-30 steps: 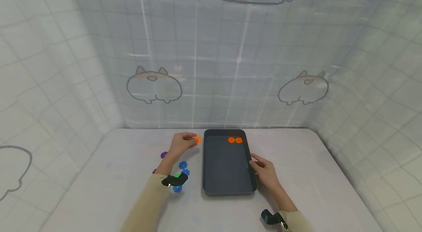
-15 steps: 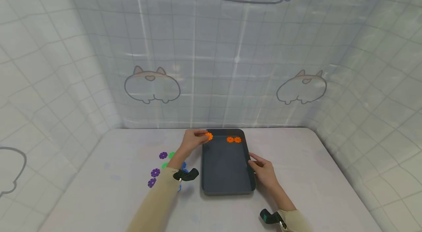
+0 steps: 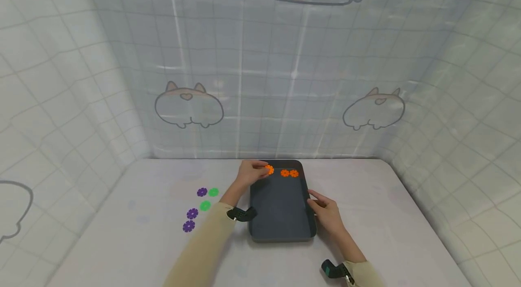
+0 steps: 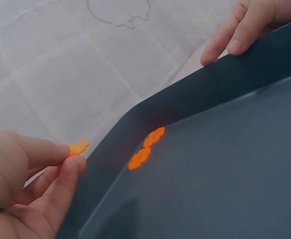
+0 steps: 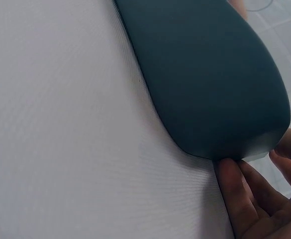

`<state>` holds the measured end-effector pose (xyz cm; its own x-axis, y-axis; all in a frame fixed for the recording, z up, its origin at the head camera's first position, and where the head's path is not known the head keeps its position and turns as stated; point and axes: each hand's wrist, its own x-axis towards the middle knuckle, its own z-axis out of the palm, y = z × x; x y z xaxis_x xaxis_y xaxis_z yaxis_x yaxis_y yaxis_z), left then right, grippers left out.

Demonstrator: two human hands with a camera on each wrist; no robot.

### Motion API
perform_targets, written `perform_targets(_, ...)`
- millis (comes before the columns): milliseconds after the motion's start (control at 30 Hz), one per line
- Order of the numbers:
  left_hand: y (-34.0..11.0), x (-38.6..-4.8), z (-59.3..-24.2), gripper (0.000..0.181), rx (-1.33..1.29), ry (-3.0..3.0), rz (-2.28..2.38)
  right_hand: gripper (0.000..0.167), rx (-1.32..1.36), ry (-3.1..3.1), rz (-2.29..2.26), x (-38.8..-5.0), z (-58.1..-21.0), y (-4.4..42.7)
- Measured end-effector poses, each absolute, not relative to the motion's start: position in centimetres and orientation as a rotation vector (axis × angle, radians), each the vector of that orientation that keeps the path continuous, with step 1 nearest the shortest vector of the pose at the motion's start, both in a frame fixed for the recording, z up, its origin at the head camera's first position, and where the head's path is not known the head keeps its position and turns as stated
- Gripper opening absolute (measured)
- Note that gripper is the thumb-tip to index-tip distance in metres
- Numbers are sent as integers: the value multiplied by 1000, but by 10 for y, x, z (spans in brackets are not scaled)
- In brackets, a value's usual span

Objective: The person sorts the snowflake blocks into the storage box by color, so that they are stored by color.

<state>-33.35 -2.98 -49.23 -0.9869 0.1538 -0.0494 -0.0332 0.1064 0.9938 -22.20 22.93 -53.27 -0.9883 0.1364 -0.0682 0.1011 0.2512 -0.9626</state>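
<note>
My left hand (image 3: 249,174) pinches an orange flower-shaped disc (image 3: 270,169) between thumb and fingers, above the far left part of a dark grey tray (image 3: 281,214). The left wrist view shows the disc (image 4: 79,148) held at the fingertips near the tray wall. Two orange flower discs (image 3: 289,173) lie side by side inside the tray at its far right end. At the tray's right side, my right hand (image 3: 329,217) touches the rim with its fingertips. In the right wrist view its fingers (image 5: 237,194) rest against the tray's outer wall (image 5: 210,84).
Left of the tray, several purple flower discs (image 3: 192,213) and two green flower discs (image 3: 205,206) lie on the white tabletop (image 3: 134,232). A back wall of printed plastic sheeting (image 3: 264,110) rises behind the table. My left forearm reaches over the left side.
The left hand has carried the orange flower disc rightward, from beside the tray to over its far left part. Blue discs seen earlier are now hidden behind the left arm. The right hand stays put.
</note>
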Motion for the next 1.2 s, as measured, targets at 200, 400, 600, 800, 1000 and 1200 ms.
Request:
perform_targets(200, -18, -335, -491, 26, 72, 2203, 2019, 39, -222, -2452, 1889, -220, -533, 229)
perform_targets(400, -10, -337, -487, 27, 28, 2218, 2011, 39, -212, -2457, 1877, -222, -534, 228)
perform_targets(600, -5, -338, -497, 24, 24, 2267, 1975, 38, -214, -2444, 1888, -221, -535, 228)
perform_targets(800, -2, -338, -504, 20, -40, 2322, 1962, 38, -214, -2445, 1892, -221, -536, 225)
perform_targets(1000, 0, -339, -506, 20, -53, 2344, 1945, 40, -187, -2443, 1903, -218, -525, 222)
perform_targets(1200, 2, -340, -510, 22, -26, 2407, 1886, 38, -199, -2448, 1874, -222, -533, 221)
